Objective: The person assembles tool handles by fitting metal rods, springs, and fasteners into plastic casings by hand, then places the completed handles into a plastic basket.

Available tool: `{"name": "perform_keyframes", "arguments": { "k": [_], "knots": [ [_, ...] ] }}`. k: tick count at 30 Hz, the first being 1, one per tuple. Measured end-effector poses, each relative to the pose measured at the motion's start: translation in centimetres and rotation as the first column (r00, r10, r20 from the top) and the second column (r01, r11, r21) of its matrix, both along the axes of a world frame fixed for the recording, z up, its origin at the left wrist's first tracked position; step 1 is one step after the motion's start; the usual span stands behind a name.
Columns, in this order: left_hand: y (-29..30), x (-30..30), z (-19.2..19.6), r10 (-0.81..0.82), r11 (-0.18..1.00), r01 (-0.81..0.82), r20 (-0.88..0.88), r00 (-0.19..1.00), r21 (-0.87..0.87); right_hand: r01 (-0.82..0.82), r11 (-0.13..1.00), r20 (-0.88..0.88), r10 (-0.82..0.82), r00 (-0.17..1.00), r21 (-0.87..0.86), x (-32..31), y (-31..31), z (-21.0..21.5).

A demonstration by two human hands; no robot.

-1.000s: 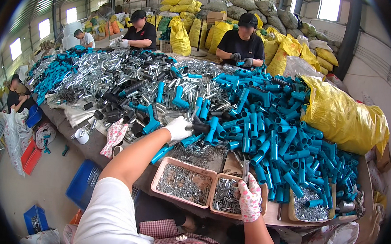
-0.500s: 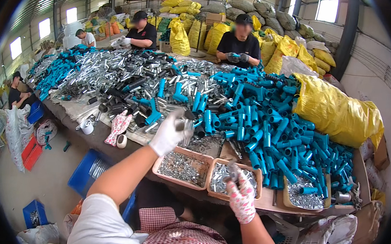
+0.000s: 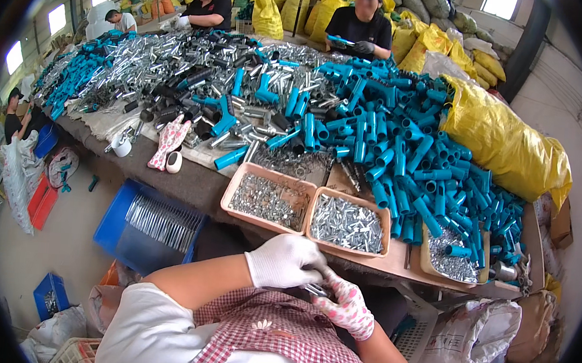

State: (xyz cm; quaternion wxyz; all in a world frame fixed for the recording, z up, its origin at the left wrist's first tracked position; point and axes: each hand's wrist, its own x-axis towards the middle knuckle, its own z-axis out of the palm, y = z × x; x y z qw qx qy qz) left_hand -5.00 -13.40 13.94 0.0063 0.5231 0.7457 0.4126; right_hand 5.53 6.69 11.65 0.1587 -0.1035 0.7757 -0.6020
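My left hand (image 3: 284,260), in a white knit glove, and my right hand (image 3: 346,303), in a white glove with a pink pattern, meet in front of the checked apron. A small shiny metal part (image 3: 317,289) shows between them, gripped by the right fingers. The left fingers are curled against it from above; what they pinch is hidden. Beyond the hands, at the bench edge, are a tray of small metal fittings (image 3: 267,199) and a tray of short metal pins (image 3: 346,224).
Teal tubular handles (image 3: 401,149) are heaped on the bench beside a yellow sack (image 3: 509,146). Silver tubes (image 3: 178,59) lie farther left. A third tray (image 3: 454,266) stands right. A blue bin (image 3: 116,226) holds thin metal rods. Several co-workers sit around the bench.
My left hand has come back from over the bench to the apron. My right hand has drawn back from the pin tray, and the two hands now meet. The view has tilted down.
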Motion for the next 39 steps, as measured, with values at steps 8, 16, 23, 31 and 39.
{"name": "perform_keyframes", "arguments": {
  "k": [8,16,23,31,39],
  "knots": [
    [3.5,1.9,-0.2,0.32,0.891,-0.381,0.253,0.913,0.248,0.428,0.856,0.177,-0.391,0.903,-0.291,3.0,-0.7,-3.2],
    [2.8,2.3,-0.3,0.149,0.969,-0.196,0.277,0.949,0.15,0.41,0.84,-0.04,-0.452,0.891,-0.355,1.5,-0.2,-3.5],
    [1.2,0.0,1.0,-0.04,0.968,0.127,0.361,0.932,-0.219,0.065,0.938,-0.184,-0.134,0.974,-0.34,-0.3,-0.9,-3.5],
    [0.7,-9.4,1.7,0.797,0.544,-0.728,-0.016,0.604,-0.417,0.214,0.974,-0.286,-0.227,0.931,-0.078,-2.4,0.1,0.7],
    [0.3,-15.2,-3.2,0.875,0.449,-0.764,0.056,0.48,-0.463,0.569,0.425,0.574,-0.133,0.808,-0.704,-3.6,0.1,4.2]
  ]
}}
